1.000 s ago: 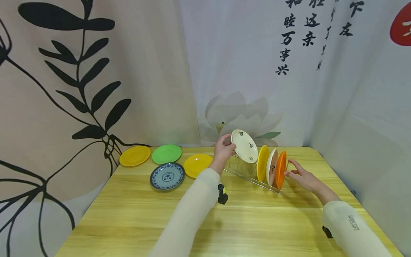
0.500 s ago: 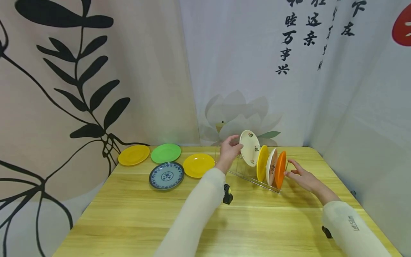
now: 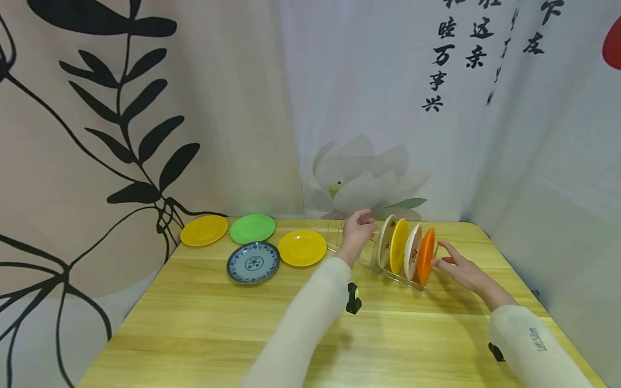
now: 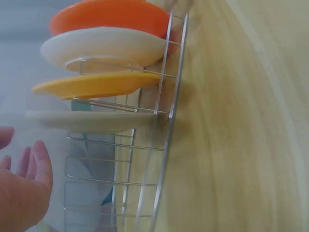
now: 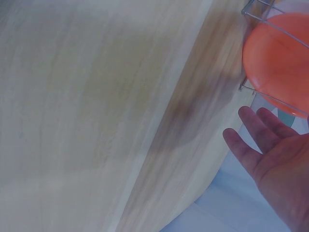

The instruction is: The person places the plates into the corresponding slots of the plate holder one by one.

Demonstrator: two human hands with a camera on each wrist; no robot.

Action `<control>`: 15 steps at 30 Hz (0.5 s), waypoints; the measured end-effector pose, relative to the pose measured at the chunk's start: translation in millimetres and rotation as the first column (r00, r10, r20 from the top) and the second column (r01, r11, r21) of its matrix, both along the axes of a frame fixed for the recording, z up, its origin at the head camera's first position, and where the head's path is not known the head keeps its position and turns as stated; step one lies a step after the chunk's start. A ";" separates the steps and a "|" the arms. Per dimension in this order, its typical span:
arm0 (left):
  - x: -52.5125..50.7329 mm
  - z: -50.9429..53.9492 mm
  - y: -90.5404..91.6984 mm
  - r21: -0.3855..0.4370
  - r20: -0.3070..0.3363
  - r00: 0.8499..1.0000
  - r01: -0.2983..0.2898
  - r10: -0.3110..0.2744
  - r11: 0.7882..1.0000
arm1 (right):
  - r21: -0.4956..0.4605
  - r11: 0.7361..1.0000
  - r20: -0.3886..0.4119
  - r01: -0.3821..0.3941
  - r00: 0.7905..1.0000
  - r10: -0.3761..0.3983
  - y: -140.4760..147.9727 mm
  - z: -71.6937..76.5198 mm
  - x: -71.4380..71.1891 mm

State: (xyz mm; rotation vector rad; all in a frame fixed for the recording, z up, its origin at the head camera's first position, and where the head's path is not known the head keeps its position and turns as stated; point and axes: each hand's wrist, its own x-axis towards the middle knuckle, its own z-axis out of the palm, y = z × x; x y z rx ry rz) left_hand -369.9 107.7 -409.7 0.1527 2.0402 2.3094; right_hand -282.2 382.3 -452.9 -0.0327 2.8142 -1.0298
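My left hand (image 3: 357, 235) is beside the cream patterned plate (image 3: 386, 242), fingers loosely bent and holding nothing. In the left wrist view a gap shows between the left fingers and that plate. The plate stands on edge in a wire dish rack (image 4: 170, 116). To its right in the rack stand a yellow plate (image 3: 399, 246), a white plate (image 3: 412, 251) and an orange plate (image 3: 426, 257). At the rack's right end is my right hand (image 3: 461, 270), its fingers extended near the orange plate; whether they touch the rack I cannot tell.
Left of the rack, a yellow plate (image 3: 303, 248), a blue-and-white plate (image 3: 253, 262), a green plate (image 3: 253, 228) and another yellow plate (image 3: 204, 230) lie flat on the wooden table (image 3: 208, 323). A printed curtain (image 3: 233, 134) hangs behind.
My left hand carried the cream plate rightward into the rack, beside the standing yellow plate, then let go and drew slightly away. The right hand stayed in place.
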 end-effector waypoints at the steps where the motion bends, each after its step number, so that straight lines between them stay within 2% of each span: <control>1: 0.6 -1.8 -0.5 0.000 0.004 1.000 -0.002 0.002 1.000 | 0.002 1.000 0.001 0.001 1.000 -0.001 0.1 -0.1 0.0; 7: -0.2 -12.1 -11.5 -0.024 -0.006 0.999 -0.039 0.039 0.999 | 0.005 1.000 0.009 0.001 1.000 -0.002 0.4 0.2 0.4; 15: -2.4 -14.8 -30.7 -0.024 -0.001 0.999 -0.034 0.034 0.999 | -0.007 1.000 0.016 -0.006 1.000 0.006 0.6 0.4 0.9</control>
